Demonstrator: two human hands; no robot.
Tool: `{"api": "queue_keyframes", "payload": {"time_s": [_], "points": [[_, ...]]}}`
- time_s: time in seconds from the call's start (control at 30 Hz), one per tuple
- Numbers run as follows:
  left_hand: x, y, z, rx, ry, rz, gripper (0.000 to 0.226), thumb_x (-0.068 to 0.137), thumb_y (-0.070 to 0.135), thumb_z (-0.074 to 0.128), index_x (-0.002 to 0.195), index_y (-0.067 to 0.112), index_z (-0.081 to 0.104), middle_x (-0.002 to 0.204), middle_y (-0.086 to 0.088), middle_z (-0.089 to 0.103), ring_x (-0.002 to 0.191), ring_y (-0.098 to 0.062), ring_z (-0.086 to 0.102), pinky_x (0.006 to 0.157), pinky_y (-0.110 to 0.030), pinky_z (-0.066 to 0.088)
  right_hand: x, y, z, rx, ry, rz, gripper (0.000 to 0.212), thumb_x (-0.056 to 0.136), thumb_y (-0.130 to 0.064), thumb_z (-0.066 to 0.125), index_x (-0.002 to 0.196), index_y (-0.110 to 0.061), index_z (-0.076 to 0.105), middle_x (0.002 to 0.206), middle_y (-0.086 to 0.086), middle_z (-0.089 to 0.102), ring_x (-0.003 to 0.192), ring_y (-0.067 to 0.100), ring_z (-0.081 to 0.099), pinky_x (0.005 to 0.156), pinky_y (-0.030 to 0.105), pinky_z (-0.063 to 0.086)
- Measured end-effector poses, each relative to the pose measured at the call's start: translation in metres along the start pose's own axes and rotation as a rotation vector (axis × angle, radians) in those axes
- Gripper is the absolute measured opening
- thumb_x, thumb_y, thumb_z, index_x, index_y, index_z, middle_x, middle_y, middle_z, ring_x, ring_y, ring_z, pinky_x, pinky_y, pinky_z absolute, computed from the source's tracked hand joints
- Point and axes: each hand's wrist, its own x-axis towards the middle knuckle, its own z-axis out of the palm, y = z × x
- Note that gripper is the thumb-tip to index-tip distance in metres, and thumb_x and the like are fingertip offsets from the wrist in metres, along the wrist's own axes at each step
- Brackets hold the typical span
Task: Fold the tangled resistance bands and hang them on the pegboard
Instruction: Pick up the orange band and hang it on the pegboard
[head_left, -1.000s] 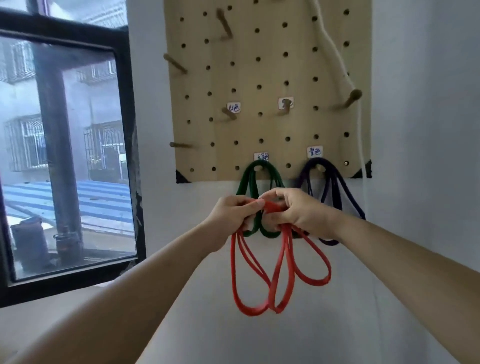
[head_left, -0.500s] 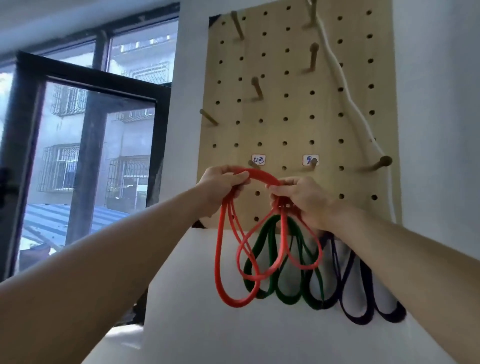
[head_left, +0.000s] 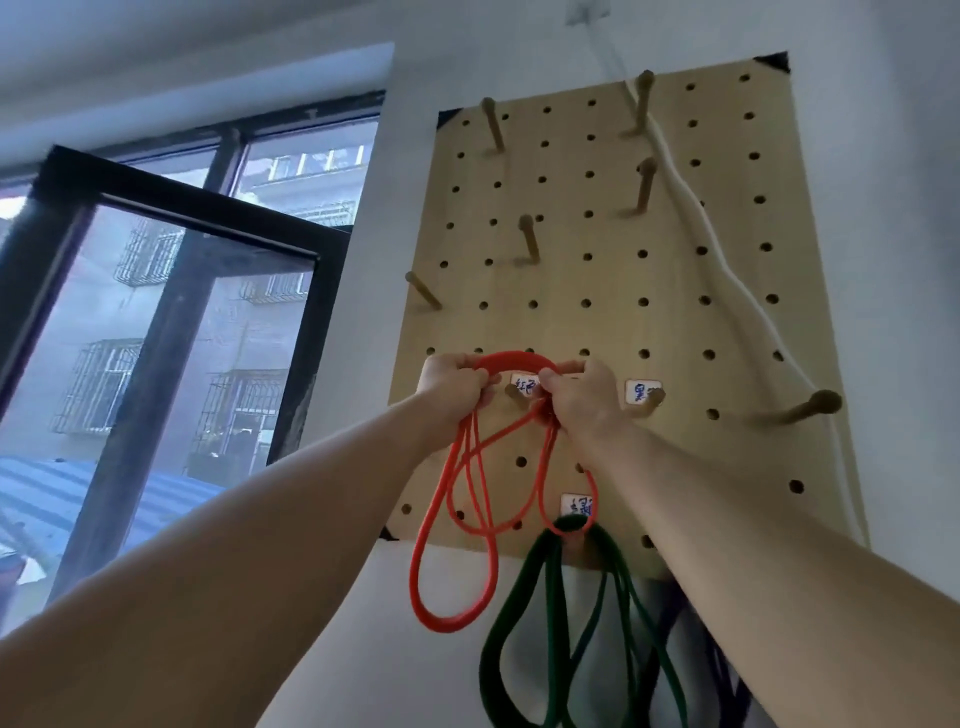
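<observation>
The folded red resistance band hangs in several loops from both my hands, in front of the wooden pegboard. My left hand grips the left end of its top arc. My right hand grips the bunched strands on the right. The arc spans a wooden peg under a small white label, and the peg shows just below the arc. A green band hangs from a lower peg. A dark purple band shows partly behind my right forearm.
Several bare wooden pegs stick out of the board. A white cord runs down its right side. A dark-framed window fills the left. White wall lies below and to the right of the board.
Both hands have risen with the red band from the board's lower edge up to the labelled peg in the middle row. My view has tilted upward.
</observation>
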Motion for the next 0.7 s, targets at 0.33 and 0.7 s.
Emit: {"api": "queue_keyframes", "payload": {"time_s": [0.33, 0.7], "points": [[0.038, -0.037, 0.016, 0.133, 0.054, 0.095, 0.012, 0.089, 0.009, 0.075, 0.098, 0.017, 0.076, 0.094, -0.006, 0.077, 0.077, -0.016, 0.072, 0.083, -0.037, 0.064, 0.034, 0.050, -0.002, 0.013, 0.132, 0.066, 0.016, 0.094, -0.009, 0.063, 0.095, -0.015, 0.048, 0.103, 0.017, 0.067, 0.065, 0.019, 0.057, 0.051, 0.027, 0.042], [0.042, -0.072, 0.035, 0.162, 0.157, 0.114, 0.014, 0.086, 0.017, 0.078, 0.092, 0.024, 0.067, 0.095, -0.003, 0.075, 0.084, -0.020, 0.074, 0.079, -0.041, 0.063, 0.024, 0.067, -0.008, -0.335, -0.184, 0.119, 0.010, 0.094, -0.016, 0.065, 0.100, -0.016, 0.057, 0.104, 0.009, 0.067, 0.095, 0.027, 0.067, 0.083, 0.041, 0.060]]}}
